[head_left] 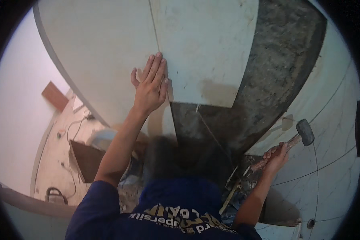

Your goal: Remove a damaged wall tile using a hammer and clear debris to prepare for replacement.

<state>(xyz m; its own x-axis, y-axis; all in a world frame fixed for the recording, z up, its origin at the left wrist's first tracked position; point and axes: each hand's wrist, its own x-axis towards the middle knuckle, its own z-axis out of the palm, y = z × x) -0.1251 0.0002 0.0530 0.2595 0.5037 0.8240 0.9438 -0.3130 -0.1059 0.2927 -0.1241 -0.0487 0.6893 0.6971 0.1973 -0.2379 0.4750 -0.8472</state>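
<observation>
My left hand (pixel 150 86) lies flat with fingers stretched out across the seam between two pale tiles. The left tile (pixel 104 48) is long and runs up to the top of the view. Beside it, the right tile (pixel 208 52) ends in a straight lower edge. A thin white string (pixel 208 128) hangs from that edge toward me. Off to the right, my right hand (pixel 277 157) is closed round the wooden handle of a rubber mallet (pixel 305 132). The mallet's dark head points up and away from the tiles.
Rough grey mortar (pixel 282 52) shows right of the tiles. Veined marble-look tiles (pixel 332 168) cover the far right, with a round drain (pixel 311 223). At left are a brown board (pixel 86 160), a power tool (pixel 56 196) with a cord, and a reddish-brown piece (pixel 55 97). Debris (pixel 244 176) lies near my right arm.
</observation>
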